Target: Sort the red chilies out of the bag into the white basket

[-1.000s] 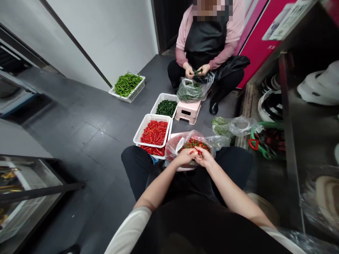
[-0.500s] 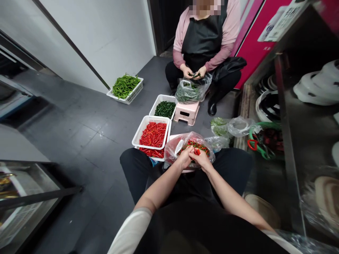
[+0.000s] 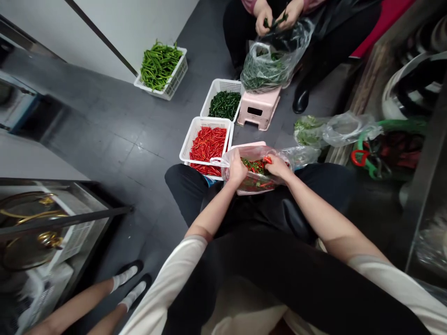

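The plastic bag [image 3: 252,184] lies between the wearer's 2 knees, mouth open, on a pink stool [image 3: 254,144] whose far and near edges show around it. Mixed red and green chilies [image 3: 255,166] fill the bag. The left grip [image 3: 238,168] is at the bag's left rim; whether it is closed on the plastic cannot be told. The right grip [image 3: 278,166] is at the right side of the bag's opening, narrow, with 1 red chili [image 3: 267,159] pinched at the fingertips. The 2 grips stand apart, with the chilies between them.

Left boundary: 2 stacked white baskets [image 3: 186,148] holding red chilies; the upper rim ends near the left grip. Directly beyond stands 1 basket of dark green chilies [image 3: 225,105]. Right boundary: the wearer's right thigh, then the shelf unit [image 3: 424,186]. Forward: a strip of floor separates the pink stool from a 2nd stool [image 3: 260,104], which carries another bag [image 3: 267,70] beneath a co-worker's hands [image 3: 263,18]. Widest room: the grey floor [image 3: 139,153] extending left of the stacked baskets toward a metal rack [image 3: 101,211].
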`<move>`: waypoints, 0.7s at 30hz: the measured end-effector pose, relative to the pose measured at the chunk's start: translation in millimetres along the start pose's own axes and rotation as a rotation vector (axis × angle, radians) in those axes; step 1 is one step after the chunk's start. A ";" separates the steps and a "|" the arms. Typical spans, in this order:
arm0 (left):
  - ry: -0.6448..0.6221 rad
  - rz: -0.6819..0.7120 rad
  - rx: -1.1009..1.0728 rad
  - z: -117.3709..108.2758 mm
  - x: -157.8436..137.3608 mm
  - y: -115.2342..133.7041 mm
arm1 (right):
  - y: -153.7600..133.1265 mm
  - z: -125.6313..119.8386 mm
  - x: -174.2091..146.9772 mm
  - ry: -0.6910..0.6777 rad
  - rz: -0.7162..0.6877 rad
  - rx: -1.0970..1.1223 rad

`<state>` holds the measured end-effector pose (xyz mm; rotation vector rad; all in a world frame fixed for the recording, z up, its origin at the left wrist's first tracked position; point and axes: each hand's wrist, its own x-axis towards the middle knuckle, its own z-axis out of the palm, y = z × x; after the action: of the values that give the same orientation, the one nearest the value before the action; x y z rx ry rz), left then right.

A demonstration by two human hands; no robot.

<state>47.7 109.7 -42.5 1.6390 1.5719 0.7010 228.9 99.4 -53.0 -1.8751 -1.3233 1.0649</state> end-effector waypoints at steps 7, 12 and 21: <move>-0.217 -0.131 0.476 -23.8 3.6 -0.7 | -14.6 4.2 35.6 -0.189 -0.158 -0.565; -0.476 -0.156 0.690 -2.5 26.3 -0.8 | -11.2 32.2 29.1 -0.362 -0.040 -0.718; -0.336 -0.267 0.329 19.3 4.9 -26.3 | -12.4 37.5 16.0 -0.424 0.065 -0.436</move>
<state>48.5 111.0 -75.5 1.6281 1.6707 0.0215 193.5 119.4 -65.6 -2.0830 -1.8691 1.3443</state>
